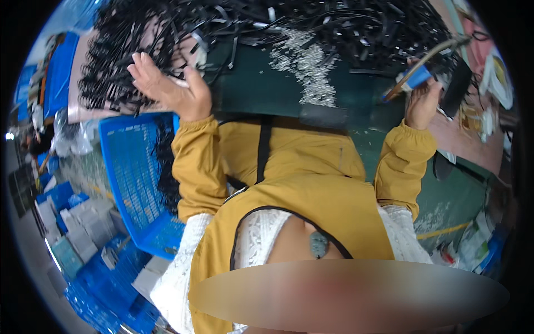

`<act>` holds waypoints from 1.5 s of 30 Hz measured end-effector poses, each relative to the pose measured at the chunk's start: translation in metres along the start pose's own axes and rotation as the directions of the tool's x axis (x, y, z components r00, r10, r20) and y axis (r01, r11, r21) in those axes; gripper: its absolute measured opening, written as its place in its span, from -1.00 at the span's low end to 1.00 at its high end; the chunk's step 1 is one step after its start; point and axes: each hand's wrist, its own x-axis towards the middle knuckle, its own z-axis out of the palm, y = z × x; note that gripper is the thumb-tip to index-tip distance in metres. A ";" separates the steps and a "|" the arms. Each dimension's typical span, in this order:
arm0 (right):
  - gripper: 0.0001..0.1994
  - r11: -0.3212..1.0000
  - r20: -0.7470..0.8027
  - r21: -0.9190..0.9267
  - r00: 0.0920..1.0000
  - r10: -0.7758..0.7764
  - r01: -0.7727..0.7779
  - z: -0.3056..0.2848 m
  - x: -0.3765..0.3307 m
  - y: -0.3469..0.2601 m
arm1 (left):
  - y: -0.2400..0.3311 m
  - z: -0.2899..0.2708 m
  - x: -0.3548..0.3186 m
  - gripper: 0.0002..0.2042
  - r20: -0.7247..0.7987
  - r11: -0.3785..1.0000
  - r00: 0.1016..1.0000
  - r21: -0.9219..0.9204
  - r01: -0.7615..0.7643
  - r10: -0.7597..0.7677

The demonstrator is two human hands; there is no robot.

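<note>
My left hand (172,92) is raised over the left part of the table, palm up, its fingers apart and nothing in them. Beside and beyond it lies a thick heap of thin black strips (119,72), many of them curled. My right hand (424,106) is at the table's right side, its fingers bent around a blue-and-white object (418,78) whose kind I cannot make out; some fingers are hidden. A brown bent rod (425,61) with a blue tip crosses in front of it. Between my hands, small silvery metal pieces (311,67) are spread on the dark green work surface (245,94).
A blue plastic basket (133,183) with black strips in it stands at my left, below the table edge. Blue and white boxes (83,222) are stacked on the floor farther left. A black plate (456,89) and plastic bags (495,83) are at the right.
</note>
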 end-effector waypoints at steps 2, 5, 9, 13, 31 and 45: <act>-0.65 0.983 -0.104 -0.181 0.995 0.005 -0.024 -0.014 0.012 -0.002 | 0.002 -0.004 0.007 -0.29 0.013 0.981 1.000 -0.192 0.024 -0.022; -0.75 0.900 0.122 -0.421 0.990 -0.069 0.115 -0.017 0.026 0.003 | 0.002 -0.013 0.009 -0.47 -0.161 0.841 0.895 -0.444 0.311 -0.416; -0.66 0.553 0.520 -0.544 0.771 -0.367 0.631 0.005 0.041 0.011 | -0.012 -0.007 0.002 -0.61 -0.088 0.822 0.818 -0.109 0.559 -0.568; -0.63 0.166 0.809 -0.471 0.500 -0.310 0.866 0.026 0.059 -0.003 | -0.032 0.000 0.000 -0.55 -0.036 0.939 0.969 0.239 0.245 -0.244; -0.66 0.056 0.904 -0.240 0.244 -0.351 0.969 -0.005 0.102 -0.031 | -0.018 0.010 0.025 -0.73 0.573 0.997 0.816 -0.008 -0.081 0.071; -0.74 0.923 -0.323 0.223 0.917 -0.233 0.313 -0.054 0.006 -0.056 | 0.061 0.119 0.160 -0.66 0.622 0.968 0.782 -0.167 0.189 -0.046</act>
